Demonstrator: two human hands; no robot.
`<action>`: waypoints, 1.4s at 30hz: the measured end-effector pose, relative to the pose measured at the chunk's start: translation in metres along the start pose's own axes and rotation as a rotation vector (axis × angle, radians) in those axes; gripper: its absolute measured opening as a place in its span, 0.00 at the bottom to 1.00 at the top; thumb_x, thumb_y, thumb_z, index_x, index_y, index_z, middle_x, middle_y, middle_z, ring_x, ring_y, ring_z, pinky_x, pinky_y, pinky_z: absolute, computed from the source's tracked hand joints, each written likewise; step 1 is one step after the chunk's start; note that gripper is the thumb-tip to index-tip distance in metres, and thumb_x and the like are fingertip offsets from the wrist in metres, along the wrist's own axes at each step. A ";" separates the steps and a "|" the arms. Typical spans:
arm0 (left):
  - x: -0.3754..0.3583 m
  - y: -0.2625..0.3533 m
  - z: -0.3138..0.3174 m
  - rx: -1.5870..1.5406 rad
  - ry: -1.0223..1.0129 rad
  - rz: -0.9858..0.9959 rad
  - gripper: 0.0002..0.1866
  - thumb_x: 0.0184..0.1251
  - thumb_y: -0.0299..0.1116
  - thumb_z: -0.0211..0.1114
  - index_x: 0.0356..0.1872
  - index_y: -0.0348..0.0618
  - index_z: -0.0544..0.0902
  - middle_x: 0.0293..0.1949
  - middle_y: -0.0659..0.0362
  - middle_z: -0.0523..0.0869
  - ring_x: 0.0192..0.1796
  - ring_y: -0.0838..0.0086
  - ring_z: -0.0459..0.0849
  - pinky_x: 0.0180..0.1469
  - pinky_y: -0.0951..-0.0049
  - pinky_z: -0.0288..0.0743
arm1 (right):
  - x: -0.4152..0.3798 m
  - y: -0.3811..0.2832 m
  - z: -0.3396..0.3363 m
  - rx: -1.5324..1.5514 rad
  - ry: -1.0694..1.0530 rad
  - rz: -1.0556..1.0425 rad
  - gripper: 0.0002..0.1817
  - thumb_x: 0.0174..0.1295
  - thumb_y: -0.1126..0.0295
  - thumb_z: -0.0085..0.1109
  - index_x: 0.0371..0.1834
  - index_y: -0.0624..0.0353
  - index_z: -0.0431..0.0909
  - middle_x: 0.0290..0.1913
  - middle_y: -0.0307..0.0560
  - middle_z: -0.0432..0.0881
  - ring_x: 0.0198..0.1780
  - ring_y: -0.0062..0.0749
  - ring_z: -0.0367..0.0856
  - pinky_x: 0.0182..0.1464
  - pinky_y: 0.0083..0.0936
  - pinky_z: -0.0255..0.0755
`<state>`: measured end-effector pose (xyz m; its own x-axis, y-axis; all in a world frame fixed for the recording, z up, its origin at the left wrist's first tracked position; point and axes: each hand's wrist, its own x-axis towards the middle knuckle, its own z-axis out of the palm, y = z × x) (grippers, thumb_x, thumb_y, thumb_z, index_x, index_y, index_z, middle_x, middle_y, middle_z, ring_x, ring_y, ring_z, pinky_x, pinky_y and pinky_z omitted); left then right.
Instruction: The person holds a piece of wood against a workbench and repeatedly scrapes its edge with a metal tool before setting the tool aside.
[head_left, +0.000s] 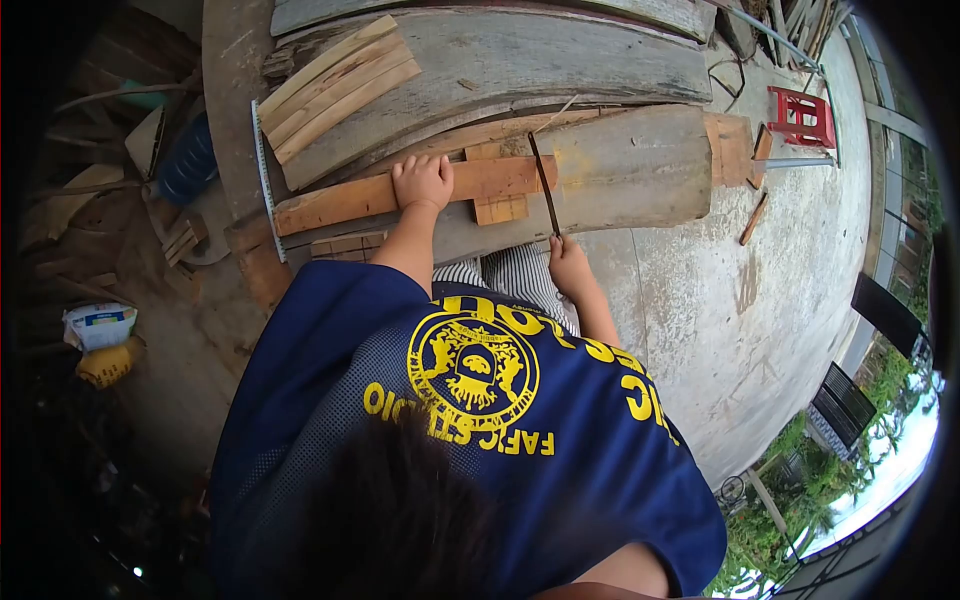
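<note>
A long reddish-brown wooden board (335,206) lies across the work surface. My left hand (422,183) presses down on it, with the fingers curled toward its far edge. My right hand (570,268) is closed round the near end of a saw (544,185). The saw's thin dark blade is seen nearly edge-on and crosses the board close to its right end; its teeth cannot be made out. Under the board sits a short wooden block (500,210). Yellowish dust is spread on the grey plank (640,165) to the right of the blade.
Several pale cut strips (340,88) lie on weathered planks (520,60) beyond the board. A white measuring strip (267,185) stands at the left. A red plastic stool (801,117) is at the far right, a blue container (190,160) at the left among scrap wood.
</note>
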<state>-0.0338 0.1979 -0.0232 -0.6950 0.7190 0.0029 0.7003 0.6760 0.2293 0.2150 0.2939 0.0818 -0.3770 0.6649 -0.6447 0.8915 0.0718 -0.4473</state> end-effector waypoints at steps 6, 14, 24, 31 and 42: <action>-0.001 0.004 -0.005 -0.018 -0.040 -0.045 0.19 0.65 0.44 0.48 0.22 0.49 0.82 0.28 0.61 0.83 0.40 0.68 0.78 0.47 0.64 0.62 | -0.002 0.001 0.003 -0.047 0.038 -0.054 0.18 0.67 0.60 0.44 0.41 0.67 0.74 0.38 0.70 0.78 0.45 0.65 0.74 0.45 0.46 0.70; -0.001 0.002 -0.008 -0.060 -0.083 -0.078 0.18 0.66 0.44 0.46 0.26 0.51 0.83 0.32 0.63 0.84 0.43 0.69 0.77 0.50 0.65 0.62 | 0.009 0.000 0.005 -0.036 0.004 -0.046 0.18 0.67 0.59 0.43 0.43 0.66 0.74 0.39 0.70 0.78 0.47 0.66 0.74 0.49 0.47 0.70; -0.003 0.003 -0.005 -0.052 -0.056 -0.070 0.18 0.65 0.44 0.47 0.26 0.51 0.83 0.33 0.64 0.85 0.42 0.70 0.78 0.49 0.66 0.63 | -0.021 0.022 -0.008 -0.089 -0.006 -0.040 0.18 0.67 0.60 0.42 0.43 0.65 0.74 0.39 0.71 0.78 0.46 0.66 0.74 0.48 0.48 0.69; -0.002 0.004 -0.007 -0.010 -0.044 -0.036 0.19 0.65 0.44 0.48 0.23 0.47 0.81 0.29 0.61 0.82 0.39 0.67 0.77 0.47 0.65 0.63 | 0.055 -0.012 0.003 -0.019 -0.015 -0.122 0.19 0.68 0.59 0.43 0.43 0.67 0.74 0.39 0.71 0.78 0.47 0.65 0.74 0.48 0.45 0.70; 0.001 0.002 -0.004 -0.002 -0.014 -0.025 0.19 0.65 0.43 0.48 0.22 0.46 0.82 0.28 0.60 0.83 0.39 0.67 0.78 0.47 0.65 0.63 | 0.028 -0.002 0.000 0.001 -0.030 -0.061 0.19 0.67 0.60 0.43 0.42 0.69 0.74 0.39 0.72 0.77 0.46 0.66 0.74 0.47 0.46 0.70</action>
<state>-0.0331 0.1994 -0.0192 -0.7100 0.7040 -0.0166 0.6824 0.6936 0.2308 0.2029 0.3121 0.0648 -0.4378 0.6365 -0.6350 0.8666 0.1107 -0.4865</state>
